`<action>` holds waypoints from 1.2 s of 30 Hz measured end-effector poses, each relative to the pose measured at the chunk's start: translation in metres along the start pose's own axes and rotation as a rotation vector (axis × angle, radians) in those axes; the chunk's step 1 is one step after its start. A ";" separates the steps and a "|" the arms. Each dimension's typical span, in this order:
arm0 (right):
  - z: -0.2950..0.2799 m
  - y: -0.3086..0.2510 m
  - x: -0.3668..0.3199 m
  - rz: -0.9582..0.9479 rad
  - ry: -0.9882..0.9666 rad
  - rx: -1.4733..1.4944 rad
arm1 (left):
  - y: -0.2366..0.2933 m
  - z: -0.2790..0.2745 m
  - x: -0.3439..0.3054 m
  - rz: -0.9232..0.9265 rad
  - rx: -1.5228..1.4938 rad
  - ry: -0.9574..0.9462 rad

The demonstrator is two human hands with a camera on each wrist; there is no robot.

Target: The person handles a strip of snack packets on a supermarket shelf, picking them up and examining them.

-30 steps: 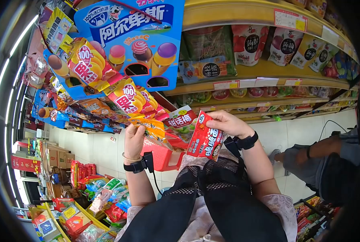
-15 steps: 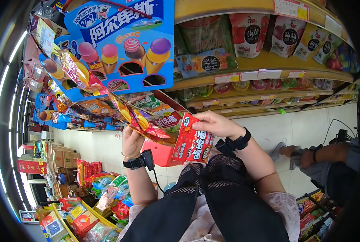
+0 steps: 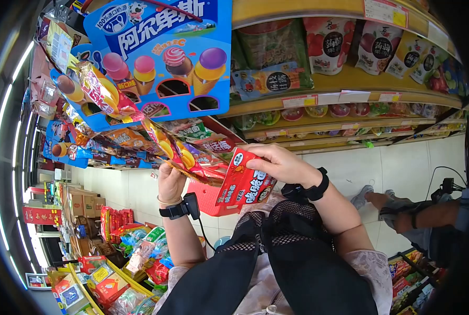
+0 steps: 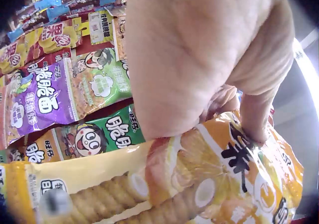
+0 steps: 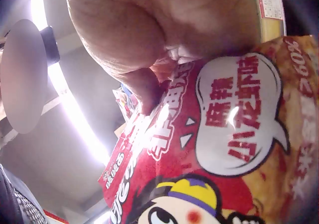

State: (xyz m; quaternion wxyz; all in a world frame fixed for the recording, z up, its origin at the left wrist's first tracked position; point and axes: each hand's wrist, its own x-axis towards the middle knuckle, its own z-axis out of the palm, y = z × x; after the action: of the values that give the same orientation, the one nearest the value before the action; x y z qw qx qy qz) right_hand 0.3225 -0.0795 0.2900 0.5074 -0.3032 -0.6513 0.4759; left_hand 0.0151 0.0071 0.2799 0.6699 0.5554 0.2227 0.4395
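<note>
My right hand [image 3: 282, 167] pinches a red bag of crispy noodles [image 3: 246, 181] near its top, the thumb lying on its printed front. The right wrist view shows that red bag [image 5: 224, 114] with white lettering and a cartoon face. My left hand [image 3: 171, 184] grips a yellow-orange snack bag [image 4: 174, 179] printed with rolled biscuits and orange slices; in the left wrist view one fingertip presses on its front. From the head, the left fingers are partly hidden behind a hanging chain of fruit candy packets [image 3: 168, 144]. The red bag's left edge overlaps the lower end of that chain.
A blue cardboard display [image 3: 155, 63] with ice-cream cones stands ahead on the left. Noodle bags [image 4: 45, 94] hang in rows beside the left hand. Shelves of jelly pouches [image 3: 331, 44] run along the right. A red basket [image 3: 205, 199] is below the hands; another person's legs [image 3: 402, 210] are at right.
The right hand has brought the red bag left, closer to the left hand. The fruit candy chain has turned more edge-on and now covers most of the orange bag.
</note>
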 end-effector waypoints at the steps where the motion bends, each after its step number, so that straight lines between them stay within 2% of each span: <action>1: -0.002 -0.002 -0.001 0.025 -0.004 0.021 | -0.001 -0.002 -0.001 0.012 0.013 0.008; 7: 0.000 0.002 0.001 -0.035 0.008 -0.028 | -0.008 -0.001 -0.003 0.040 -0.103 0.054; 11: 0.000 0.001 0.002 0.019 -0.040 -0.012 | -0.011 -0.007 -0.005 0.080 -0.038 0.099; 13: 0.000 -0.001 0.002 0.012 -0.045 -0.024 | 0.000 0.008 -0.002 -0.023 -0.084 0.102; 17: 0.000 -0.005 0.003 0.027 -0.055 -0.042 | -0.003 0.011 -0.001 0.001 -0.047 0.155; 22: 0.002 0.000 0.004 0.003 -0.055 -0.082 | -0.001 0.010 0.003 0.007 -0.127 0.001; 26: 0.000 -0.007 0.005 0.005 -0.051 -0.064 | 0.001 0.018 0.004 -0.057 -0.117 0.093; 28: 0.000 -0.008 0.003 -0.009 -0.051 -0.081 | -0.006 0.000 0.000 0.017 -0.016 -0.001; 32: 0.001 -0.010 -0.005 0.019 -0.060 -0.048 | 0.001 -0.018 -0.004 0.024 -0.031 -0.114; 34: 0.004 -0.011 -0.006 0.026 -0.066 -0.052 | 0.008 -0.016 0.000 0.068 -0.018 -0.263; 35: 0.005 -0.012 -0.007 -0.004 -0.071 -0.075 | 0.015 -0.012 -0.005 -0.049 0.096 -0.110; 36: 0.006 -0.013 -0.007 -0.034 -0.075 -0.097 | 0.017 -0.013 -0.003 -0.052 0.100 -0.111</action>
State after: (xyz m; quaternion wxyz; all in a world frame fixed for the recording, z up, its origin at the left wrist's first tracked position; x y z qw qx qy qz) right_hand 0.3197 -0.0921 0.2992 0.4752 -0.2984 -0.6972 0.4461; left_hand -0.0020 0.0113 0.2914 0.6640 0.6057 0.2212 0.3785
